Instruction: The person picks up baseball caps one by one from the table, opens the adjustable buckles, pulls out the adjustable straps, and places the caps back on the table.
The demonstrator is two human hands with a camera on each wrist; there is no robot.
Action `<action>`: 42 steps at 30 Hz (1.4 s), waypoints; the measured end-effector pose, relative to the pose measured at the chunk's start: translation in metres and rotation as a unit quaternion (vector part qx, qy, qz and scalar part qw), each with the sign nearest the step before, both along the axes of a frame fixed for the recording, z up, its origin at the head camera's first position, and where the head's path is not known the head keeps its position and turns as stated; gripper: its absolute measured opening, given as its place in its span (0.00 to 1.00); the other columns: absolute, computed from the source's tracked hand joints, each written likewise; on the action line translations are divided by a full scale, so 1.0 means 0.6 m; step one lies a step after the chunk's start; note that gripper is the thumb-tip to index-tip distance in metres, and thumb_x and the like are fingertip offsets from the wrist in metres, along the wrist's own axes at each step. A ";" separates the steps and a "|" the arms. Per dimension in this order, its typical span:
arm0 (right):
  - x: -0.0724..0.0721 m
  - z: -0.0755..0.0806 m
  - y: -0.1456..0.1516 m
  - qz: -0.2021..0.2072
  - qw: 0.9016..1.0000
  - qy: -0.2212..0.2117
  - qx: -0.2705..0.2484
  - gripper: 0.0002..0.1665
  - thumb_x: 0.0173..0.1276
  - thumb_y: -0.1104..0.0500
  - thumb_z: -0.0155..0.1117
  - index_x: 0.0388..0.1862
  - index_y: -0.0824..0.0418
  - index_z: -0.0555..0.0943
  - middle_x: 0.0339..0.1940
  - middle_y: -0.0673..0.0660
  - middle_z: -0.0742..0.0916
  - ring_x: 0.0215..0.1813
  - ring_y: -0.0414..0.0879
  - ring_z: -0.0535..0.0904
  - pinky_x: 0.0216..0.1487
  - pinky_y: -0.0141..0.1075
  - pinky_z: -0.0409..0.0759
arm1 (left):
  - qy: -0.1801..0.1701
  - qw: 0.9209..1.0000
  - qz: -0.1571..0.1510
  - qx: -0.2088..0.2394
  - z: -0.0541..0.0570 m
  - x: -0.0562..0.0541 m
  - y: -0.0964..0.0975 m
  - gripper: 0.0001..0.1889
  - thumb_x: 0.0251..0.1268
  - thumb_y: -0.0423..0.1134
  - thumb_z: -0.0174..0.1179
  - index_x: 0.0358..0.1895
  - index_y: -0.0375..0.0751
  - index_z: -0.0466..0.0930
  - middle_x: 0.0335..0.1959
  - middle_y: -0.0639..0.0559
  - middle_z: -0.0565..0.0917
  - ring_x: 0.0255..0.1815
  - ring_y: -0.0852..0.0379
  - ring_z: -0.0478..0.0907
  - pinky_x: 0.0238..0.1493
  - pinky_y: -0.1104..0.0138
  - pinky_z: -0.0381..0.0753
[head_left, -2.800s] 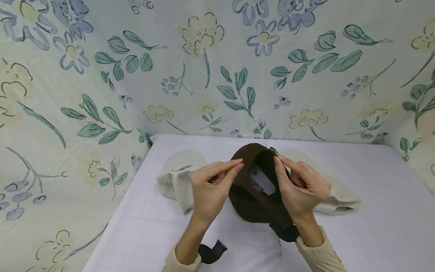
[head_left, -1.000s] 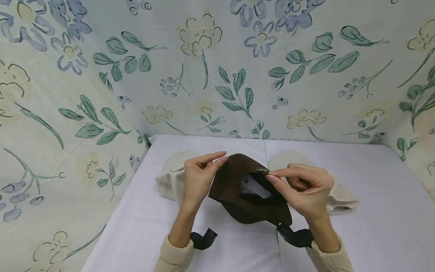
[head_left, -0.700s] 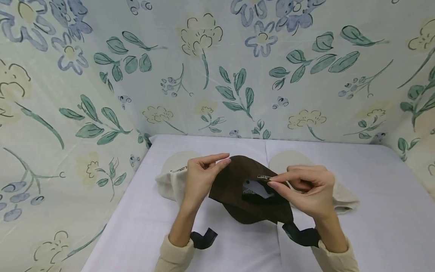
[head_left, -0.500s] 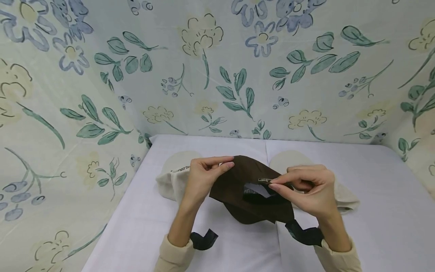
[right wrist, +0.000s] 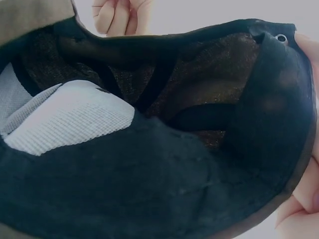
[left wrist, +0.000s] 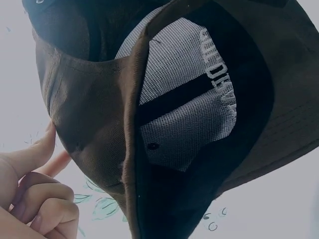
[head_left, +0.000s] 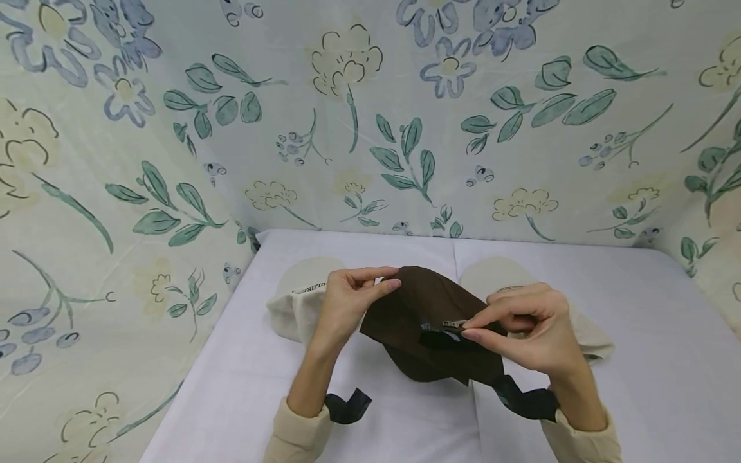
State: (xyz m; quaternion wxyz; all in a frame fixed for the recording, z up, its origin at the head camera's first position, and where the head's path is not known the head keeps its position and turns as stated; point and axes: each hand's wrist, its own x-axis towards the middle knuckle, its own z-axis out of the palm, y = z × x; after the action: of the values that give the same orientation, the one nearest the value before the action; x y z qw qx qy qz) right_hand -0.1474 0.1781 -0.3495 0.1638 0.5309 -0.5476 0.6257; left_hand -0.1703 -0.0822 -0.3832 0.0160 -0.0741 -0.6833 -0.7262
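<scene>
A dark brown baseball cap (head_left: 425, 302) is held up over the white table, its opening turned down toward me. With thumb and index finger, my left hand (head_left: 350, 299) pinches the crown at its upper left. My right hand (head_left: 532, 325) pinches the back strap beside a small metal buckle (head_left: 453, 324). White mesh lining (left wrist: 174, 74) and embroidered letters seen from behind show inside the cap in the left wrist view. In the right wrist view a metal eyelet (right wrist: 281, 38) sits close to the right fingers. The cap's far side is hidden.
Two cream caps lie on the white-covered table (head_left: 231, 386): one cap (head_left: 289, 308) with dark lettering behind the left hand, another cap (head_left: 492, 273) partly hidden behind the right. A floral curtain (head_left: 359, 128) hangs behind and at the sides. Black wrist mounts (head_left: 347, 406) sit on both forearms.
The right hand has moved down and slightly right with the strap and buckle, and the cap's opening looks narrower. The left hand's grip has shifted slightly right along the crown.
</scene>
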 end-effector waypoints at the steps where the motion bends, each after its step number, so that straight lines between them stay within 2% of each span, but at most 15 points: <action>1: 0.000 0.000 0.000 0.006 1.000 0.000 0.002 0.17 0.48 0.83 0.75 0.34 0.68 0.90 0.12 0.49 0.59 0.22 0.35 0.48 0.19 0.22 0.46 | -0.002 1.000 -0.004 0.003 -0.001 -0.001 0.000 0.12 0.58 0.35 0.77 0.46 0.41 0.93 0.14 0.58 0.57 0.19 0.63 0.51 0.29 0.70 0.61; 7: -0.001 -0.001 0.002 0.029 0.999 0.000 0.013 0.17 0.48 0.84 0.75 0.35 0.69 0.90 0.12 0.49 0.60 0.22 0.36 0.50 0.20 0.23 0.49 | -0.008 0.999 -0.034 0.030 -0.005 -0.004 -0.001 0.13 0.59 0.33 0.76 0.48 0.37 0.92 0.13 0.59 0.56 0.19 0.63 0.49 0.30 0.71 0.62; 11: -0.001 -0.001 0.005 0.035 0.999 -0.001 0.025 0.18 0.46 0.84 0.75 0.35 0.69 0.90 0.13 0.49 0.60 0.22 0.36 0.51 0.20 0.24 0.50 | -0.008 0.998 -0.042 0.034 -0.008 -0.006 0.001 0.13 0.59 0.32 0.76 0.47 0.35 0.92 0.13 0.59 0.56 0.19 0.62 0.50 0.31 0.72 0.64; 17: -0.002 -0.002 0.006 0.043 0.998 -0.001 0.042 0.20 0.45 0.84 0.75 0.35 0.68 0.90 0.12 0.49 0.63 0.20 0.35 0.51 0.19 0.23 0.50 | -0.010 0.998 -0.051 0.030 -0.012 -0.010 0.007 0.10 0.59 0.31 0.76 0.42 0.32 0.92 0.11 0.57 0.63 0.19 0.62 0.52 0.35 0.73 0.70; 23: -0.002 -0.004 0.008 0.054 0.997 -0.008 0.057 0.22 0.43 0.85 0.75 0.36 0.67 0.90 0.12 0.49 0.64 0.19 0.35 0.50 0.18 0.22 0.49 | -0.005 0.999 -0.030 0.022 -0.016 -0.012 0.010 0.12 0.58 0.32 0.76 0.46 0.36 0.92 0.14 0.58 0.55 0.20 0.62 0.50 0.32 0.72 0.65; 30: 0.000 -0.001 0.010 0.061 0.996 -0.001 0.072 0.22 0.42 0.85 0.75 0.35 0.66 0.90 0.12 0.48 0.63 0.19 0.35 0.51 0.18 0.21 0.49 | -0.005 1.000 0.005 0.013 -0.019 -0.017 0.006 0.11 0.59 0.32 0.76 0.45 0.37 0.92 0.14 0.60 0.55 0.20 0.63 0.50 0.28 0.70 0.57; 36: 0.002 0.003 0.011 0.094 0.991 0.006 0.096 0.21 0.43 0.84 0.74 0.36 0.66 0.89 0.14 0.49 0.60 0.20 0.35 0.51 0.18 0.21 0.50 | -0.013 1.000 0.006 0.005 -0.019 -0.018 0.003 0.10 0.60 0.34 0.76 0.45 0.39 0.93 0.14 0.60 0.57 0.22 0.63 0.52 0.29 0.71 0.58; 42: 0.006 0.008 0.012 0.148 0.981 0.001 0.129 0.19 0.45 0.83 0.74 0.35 0.68 0.88 0.13 0.49 0.60 0.18 0.34 0.52 0.17 0.20 0.50 | -0.026 0.999 -0.028 0.000 -0.018 -0.015 -0.002 0.11 0.62 0.37 0.75 0.46 0.39 0.92 0.14 0.60 0.61 0.24 0.64 0.57 0.35 0.72 0.67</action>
State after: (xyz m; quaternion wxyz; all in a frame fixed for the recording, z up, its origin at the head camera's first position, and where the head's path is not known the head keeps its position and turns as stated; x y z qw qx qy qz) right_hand -0.1440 0.1856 -0.3450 0.0004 0.6235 -0.5391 0.5662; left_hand -0.1793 -0.0833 -0.3941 -0.0218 -0.0739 -0.6813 -0.7279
